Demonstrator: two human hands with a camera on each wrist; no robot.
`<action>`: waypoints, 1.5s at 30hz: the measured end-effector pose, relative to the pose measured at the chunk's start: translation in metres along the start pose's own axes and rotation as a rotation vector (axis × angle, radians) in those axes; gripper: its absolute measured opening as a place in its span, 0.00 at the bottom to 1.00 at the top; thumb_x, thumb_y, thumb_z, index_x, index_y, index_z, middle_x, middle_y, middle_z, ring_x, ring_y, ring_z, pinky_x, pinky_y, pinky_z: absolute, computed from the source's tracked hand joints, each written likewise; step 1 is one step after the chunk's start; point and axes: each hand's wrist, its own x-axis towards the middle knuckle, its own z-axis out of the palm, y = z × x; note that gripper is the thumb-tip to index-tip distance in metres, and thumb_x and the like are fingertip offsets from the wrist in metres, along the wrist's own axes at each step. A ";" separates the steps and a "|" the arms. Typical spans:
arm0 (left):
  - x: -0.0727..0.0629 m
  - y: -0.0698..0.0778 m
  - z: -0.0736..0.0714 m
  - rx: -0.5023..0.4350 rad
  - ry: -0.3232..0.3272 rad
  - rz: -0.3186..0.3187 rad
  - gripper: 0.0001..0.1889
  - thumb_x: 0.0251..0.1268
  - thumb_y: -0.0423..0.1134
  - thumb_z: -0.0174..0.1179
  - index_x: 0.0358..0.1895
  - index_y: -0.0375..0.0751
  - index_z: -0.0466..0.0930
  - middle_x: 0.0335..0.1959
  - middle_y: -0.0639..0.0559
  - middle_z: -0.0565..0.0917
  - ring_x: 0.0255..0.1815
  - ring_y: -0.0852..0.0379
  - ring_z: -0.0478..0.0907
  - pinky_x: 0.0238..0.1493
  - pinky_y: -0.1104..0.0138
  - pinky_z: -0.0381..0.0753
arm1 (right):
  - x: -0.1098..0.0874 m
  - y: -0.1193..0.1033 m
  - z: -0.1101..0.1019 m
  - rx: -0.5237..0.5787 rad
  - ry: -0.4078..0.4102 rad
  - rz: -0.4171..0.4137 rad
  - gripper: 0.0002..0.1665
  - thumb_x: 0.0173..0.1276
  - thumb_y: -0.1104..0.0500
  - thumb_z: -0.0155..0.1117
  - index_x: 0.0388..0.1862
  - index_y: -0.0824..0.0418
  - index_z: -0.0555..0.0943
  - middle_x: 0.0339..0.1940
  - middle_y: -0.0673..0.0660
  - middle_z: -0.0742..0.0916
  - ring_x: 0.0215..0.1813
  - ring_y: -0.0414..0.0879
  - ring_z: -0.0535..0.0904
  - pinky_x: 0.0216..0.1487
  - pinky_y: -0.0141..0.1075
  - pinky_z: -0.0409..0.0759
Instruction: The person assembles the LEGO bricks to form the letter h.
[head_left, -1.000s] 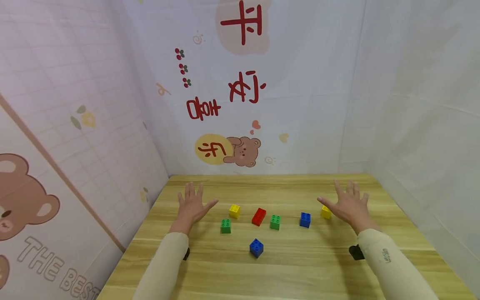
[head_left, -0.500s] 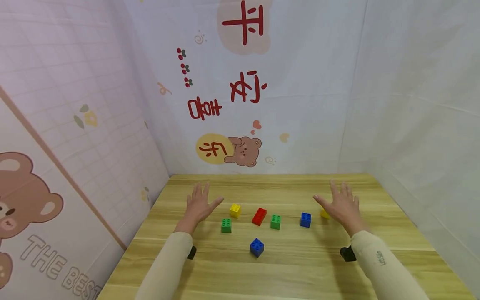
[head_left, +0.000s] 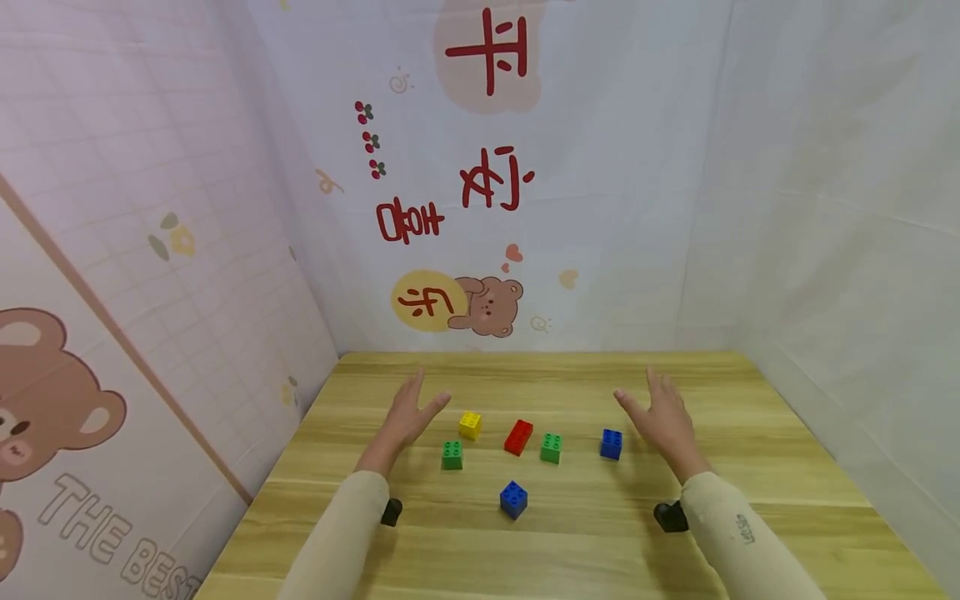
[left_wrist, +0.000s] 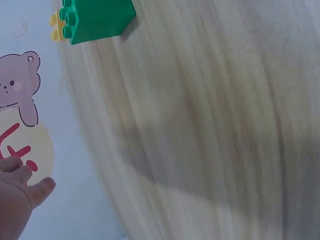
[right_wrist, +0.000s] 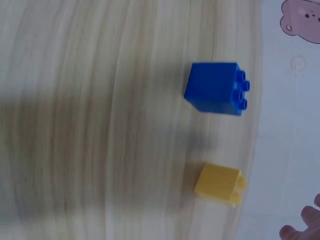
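Observation:
My left hand (head_left: 407, 413), fingers extended and thumb spread, is held over the table left of a yellow toy brick (head_left: 470, 425) and a green brick (head_left: 452, 455). It holds nothing. Those two also show at the top of the left wrist view, the green brick (left_wrist: 100, 20) in front. Over on the right, my right hand (head_left: 664, 422) is spread, holding nothing, beside a blue brick (head_left: 611, 443). A second yellow brick (right_wrist: 218, 183) shows in the right wrist view; in the head view that hand hides it. Between the hands lie a red brick (head_left: 518, 437) and another green brick (head_left: 551, 447).
Nearer the front stands a second blue brick (head_left: 513, 500). The wood-grain table (head_left: 585, 550) meets a white printed cloth (head_left: 600, 167) at the back, with more cloth on both sides. A black wrist device (head_left: 671, 516) sits under the right sleeve.
Both hands have moved inward, the left toward the right and the right toward the left. The right hand now covers the second yellow brick in the head view. The bricks stay put.

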 end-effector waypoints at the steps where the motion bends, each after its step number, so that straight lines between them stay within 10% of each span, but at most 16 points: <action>1: 0.000 0.000 0.001 -0.028 -0.003 -0.001 0.52 0.65 0.73 0.48 0.81 0.45 0.39 0.80 0.36 0.43 0.79 0.35 0.39 0.72 0.37 0.44 | -0.001 0.000 0.002 0.026 0.002 0.007 0.59 0.72 0.27 0.45 0.81 0.60 0.33 0.78 0.76 0.41 0.76 0.76 0.37 0.67 0.72 0.43; 17: -0.008 -0.011 0.011 -0.318 -0.049 -0.053 0.52 0.56 0.66 0.65 0.79 0.50 0.53 0.77 0.39 0.57 0.77 0.36 0.52 0.68 0.37 0.57 | -0.029 -0.020 0.052 0.394 0.102 0.108 0.52 0.72 0.32 0.52 0.82 0.56 0.46 0.79 0.66 0.58 0.77 0.65 0.52 0.69 0.63 0.60; 45: -0.020 -0.038 0.033 -0.449 -0.124 -0.089 0.31 0.68 0.42 0.65 0.71 0.37 0.68 0.65 0.41 0.74 0.68 0.40 0.67 0.63 0.44 0.69 | -0.057 -0.060 0.121 0.539 0.091 0.080 0.36 0.75 0.45 0.59 0.72 0.65 0.68 0.64 0.68 0.78 0.62 0.61 0.76 0.61 0.53 0.75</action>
